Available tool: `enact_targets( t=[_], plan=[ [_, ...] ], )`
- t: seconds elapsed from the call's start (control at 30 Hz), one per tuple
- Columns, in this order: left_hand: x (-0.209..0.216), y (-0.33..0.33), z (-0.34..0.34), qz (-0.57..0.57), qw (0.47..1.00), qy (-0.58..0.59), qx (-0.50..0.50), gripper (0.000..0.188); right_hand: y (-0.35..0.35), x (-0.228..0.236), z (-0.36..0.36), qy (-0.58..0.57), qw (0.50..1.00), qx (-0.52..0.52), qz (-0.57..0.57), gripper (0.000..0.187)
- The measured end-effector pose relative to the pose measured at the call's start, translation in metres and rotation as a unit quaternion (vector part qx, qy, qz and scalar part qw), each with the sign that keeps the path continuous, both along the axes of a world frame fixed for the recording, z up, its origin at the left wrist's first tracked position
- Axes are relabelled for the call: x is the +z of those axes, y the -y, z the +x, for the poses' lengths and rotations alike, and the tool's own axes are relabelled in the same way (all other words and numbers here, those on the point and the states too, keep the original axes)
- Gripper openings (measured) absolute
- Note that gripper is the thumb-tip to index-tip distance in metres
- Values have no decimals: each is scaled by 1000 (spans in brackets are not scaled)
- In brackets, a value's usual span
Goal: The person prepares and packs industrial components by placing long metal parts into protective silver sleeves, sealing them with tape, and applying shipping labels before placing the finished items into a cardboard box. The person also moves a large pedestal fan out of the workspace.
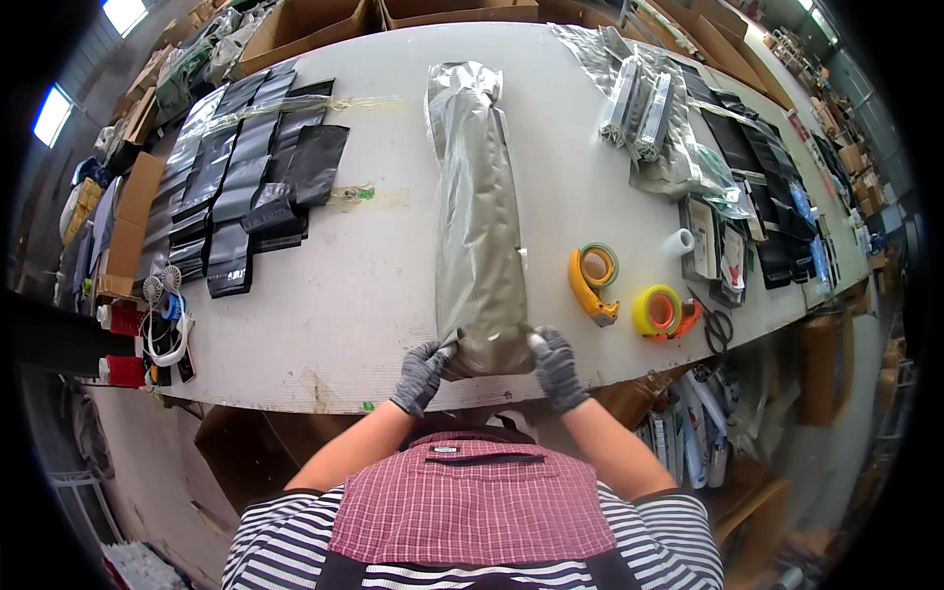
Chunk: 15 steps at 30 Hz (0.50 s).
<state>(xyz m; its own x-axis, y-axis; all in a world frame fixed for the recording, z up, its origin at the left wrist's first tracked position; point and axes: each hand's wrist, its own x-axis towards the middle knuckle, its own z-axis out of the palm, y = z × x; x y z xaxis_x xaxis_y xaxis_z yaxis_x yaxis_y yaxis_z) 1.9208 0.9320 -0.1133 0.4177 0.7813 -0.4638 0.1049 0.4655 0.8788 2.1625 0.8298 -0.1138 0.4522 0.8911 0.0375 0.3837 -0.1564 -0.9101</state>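
Note:
A long grey-green plastic bag (479, 216) lies lengthwise on the white table in front of me, its shiny far end crumpled. Its surface bulges slightly, and what it holds, if anything, is hidden. My left hand (423, 376), in a grey knit glove, pinches the bag's near left corner. At the near right corner, my right hand (557, 369) in a matching glove grips the edge with thumb and fingers closed. The near end is drawn out between both hands at the table's front edge.
Black plastic bags (231, 177) lie in stacks on the left. To the right are a yellow tape dispenser (588, 295), an orange dispenser with yellow tape (661, 313), black scissors (719, 329) and a white roll (678, 243). Two wrapped bundles (651, 123) rest farther back. Cardboard boxes (305, 29) line the far edge.

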Motion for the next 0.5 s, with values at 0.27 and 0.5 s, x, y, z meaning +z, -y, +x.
enact_targets(
  t=[0.27,0.5],
  plan=[
    [5,-4,24,-107,994,10,-26,24,-7,-10,3,-163,978,-67,-116,21],
    [14,62,-35,-313,928,6,-201,8,116,-14,-13,116,968,218,43,10]
  ],
)
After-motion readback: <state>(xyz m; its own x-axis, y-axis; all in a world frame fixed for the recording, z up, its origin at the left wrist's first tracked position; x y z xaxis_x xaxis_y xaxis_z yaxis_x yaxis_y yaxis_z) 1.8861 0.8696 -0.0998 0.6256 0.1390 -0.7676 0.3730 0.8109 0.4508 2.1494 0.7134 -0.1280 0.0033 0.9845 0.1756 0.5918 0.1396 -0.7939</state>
